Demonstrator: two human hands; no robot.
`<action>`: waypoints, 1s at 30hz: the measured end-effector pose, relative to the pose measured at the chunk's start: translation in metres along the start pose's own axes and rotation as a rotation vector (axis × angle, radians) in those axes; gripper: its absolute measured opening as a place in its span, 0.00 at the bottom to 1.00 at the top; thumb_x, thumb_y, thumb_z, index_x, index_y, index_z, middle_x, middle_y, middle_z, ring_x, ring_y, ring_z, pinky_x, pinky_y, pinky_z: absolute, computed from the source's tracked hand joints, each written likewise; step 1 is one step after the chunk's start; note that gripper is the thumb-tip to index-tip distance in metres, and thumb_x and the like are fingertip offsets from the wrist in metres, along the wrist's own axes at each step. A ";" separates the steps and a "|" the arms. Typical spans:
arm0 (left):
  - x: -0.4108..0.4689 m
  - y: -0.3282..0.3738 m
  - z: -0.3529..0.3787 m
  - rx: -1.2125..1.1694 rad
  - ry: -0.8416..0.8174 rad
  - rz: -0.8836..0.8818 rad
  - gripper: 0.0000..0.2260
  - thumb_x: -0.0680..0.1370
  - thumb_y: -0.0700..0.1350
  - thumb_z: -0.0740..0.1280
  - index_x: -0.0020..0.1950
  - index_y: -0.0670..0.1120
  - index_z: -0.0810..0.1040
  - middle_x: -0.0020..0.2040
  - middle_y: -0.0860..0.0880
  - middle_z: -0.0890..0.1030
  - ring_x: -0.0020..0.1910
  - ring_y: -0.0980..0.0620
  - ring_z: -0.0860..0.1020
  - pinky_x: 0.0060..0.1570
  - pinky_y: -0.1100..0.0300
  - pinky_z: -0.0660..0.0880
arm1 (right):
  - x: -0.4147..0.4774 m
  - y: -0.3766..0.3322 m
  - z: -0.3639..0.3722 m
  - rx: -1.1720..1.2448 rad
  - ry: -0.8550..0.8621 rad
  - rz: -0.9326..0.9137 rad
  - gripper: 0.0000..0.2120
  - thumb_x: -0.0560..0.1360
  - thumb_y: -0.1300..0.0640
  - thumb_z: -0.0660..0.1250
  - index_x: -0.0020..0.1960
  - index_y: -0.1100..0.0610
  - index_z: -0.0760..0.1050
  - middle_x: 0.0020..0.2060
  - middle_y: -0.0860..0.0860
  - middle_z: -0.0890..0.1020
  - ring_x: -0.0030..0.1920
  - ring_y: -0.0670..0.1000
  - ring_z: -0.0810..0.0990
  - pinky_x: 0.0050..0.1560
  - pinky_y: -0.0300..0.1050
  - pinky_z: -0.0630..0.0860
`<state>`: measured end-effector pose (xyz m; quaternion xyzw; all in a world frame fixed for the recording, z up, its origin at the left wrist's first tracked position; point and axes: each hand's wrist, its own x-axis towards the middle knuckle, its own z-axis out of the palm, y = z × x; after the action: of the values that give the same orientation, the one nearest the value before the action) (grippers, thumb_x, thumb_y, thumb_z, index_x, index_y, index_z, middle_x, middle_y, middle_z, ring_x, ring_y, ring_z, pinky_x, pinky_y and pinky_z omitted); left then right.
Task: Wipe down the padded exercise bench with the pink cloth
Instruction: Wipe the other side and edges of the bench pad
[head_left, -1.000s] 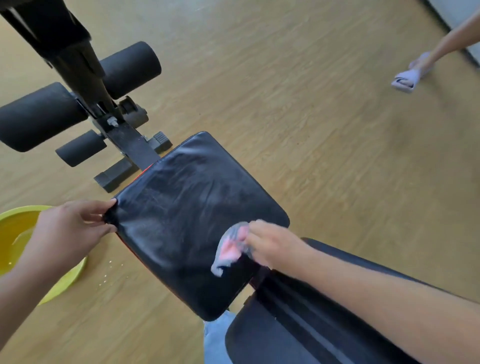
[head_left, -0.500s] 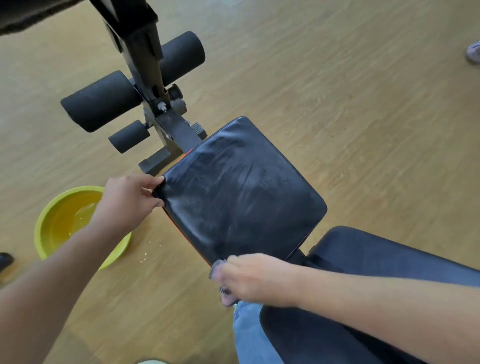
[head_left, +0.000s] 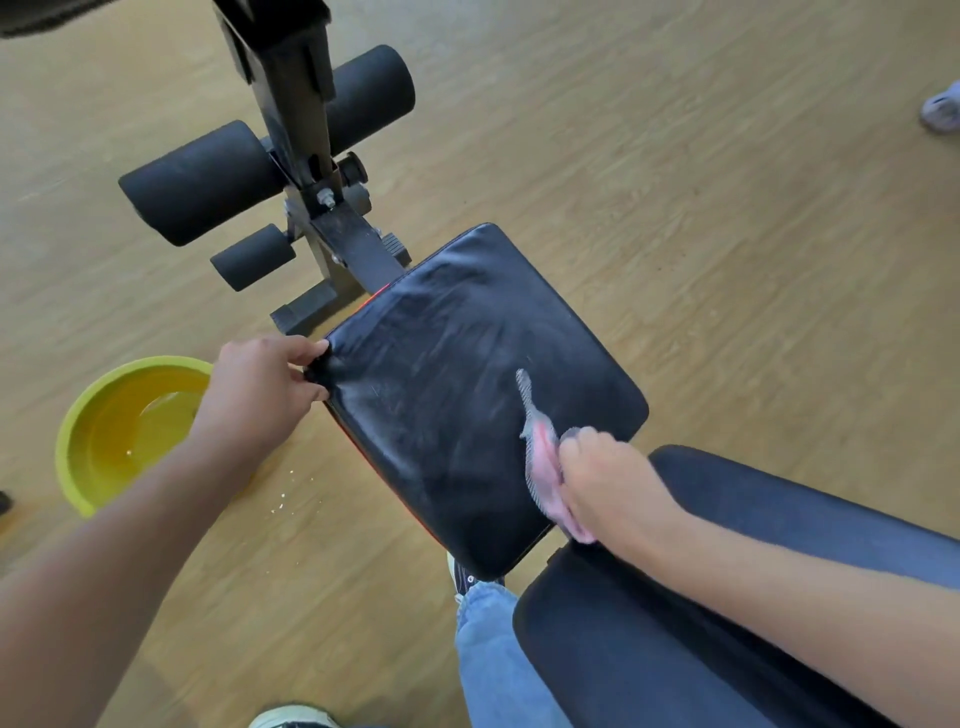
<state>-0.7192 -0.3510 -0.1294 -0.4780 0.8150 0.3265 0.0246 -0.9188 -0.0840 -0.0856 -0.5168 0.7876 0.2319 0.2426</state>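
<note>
The black padded seat pad (head_left: 457, 374) of the exercise bench lies in the middle of the view, streaked with damp marks. My left hand (head_left: 260, 387) pinches its left corner. My right hand (head_left: 608, 480) rests at the pad's near right edge and grips the pink cloth (head_left: 543, 462), which trails up across the pad in a blurred strip. The longer back pad (head_left: 769, 525) runs off to the lower right under my right forearm.
A yellow-green basin (head_left: 104, 431) holding water stands on the wooden floor at the left, with small crumbs beside it. Black foam rollers (head_left: 202, 182) and the metal post (head_left: 296, 98) rise beyond the seat pad. My jeans leg (head_left: 493, 654) is below. Another person's foot (head_left: 940, 111) is at far right.
My right hand has swept with the cloth from the pad's near left edge to its near right side. The left hand keeps hold of the corner. The view shifted slightly.
</note>
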 end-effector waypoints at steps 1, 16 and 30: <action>0.000 0.000 0.000 0.006 0.002 0.001 0.20 0.69 0.39 0.77 0.60 0.50 0.83 0.46 0.50 0.86 0.37 0.57 0.80 0.39 0.59 0.76 | -0.006 -0.018 0.004 -0.026 -0.108 -0.105 0.30 0.47 0.60 0.83 0.48 0.59 0.80 0.33 0.54 0.76 0.32 0.54 0.81 0.23 0.41 0.72; 0.001 -0.003 0.004 0.041 0.032 0.044 0.20 0.68 0.39 0.77 0.59 0.51 0.84 0.48 0.50 0.86 0.43 0.50 0.84 0.47 0.55 0.78 | 0.123 0.016 -0.042 -0.022 0.562 0.302 0.08 0.71 0.63 0.75 0.39 0.56 0.77 0.32 0.51 0.80 0.26 0.50 0.81 0.19 0.40 0.73; -0.002 -0.002 0.003 0.031 0.046 0.054 0.19 0.69 0.40 0.76 0.60 0.49 0.84 0.49 0.47 0.87 0.46 0.46 0.84 0.50 0.49 0.80 | -0.008 -0.065 0.025 0.259 0.301 -0.592 0.09 0.65 0.67 0.68 0.41 0.57 0.73 0.36 0.53 0.78 0.34 0.54 0.76 0.33 0.45 0.74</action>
<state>-0.7171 -0.3482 -0.1322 -0.4627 0.8330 0.3033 0.0045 -0.8523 -0.0860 -0.1068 -0.7159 0.6536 -0.0289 0.2438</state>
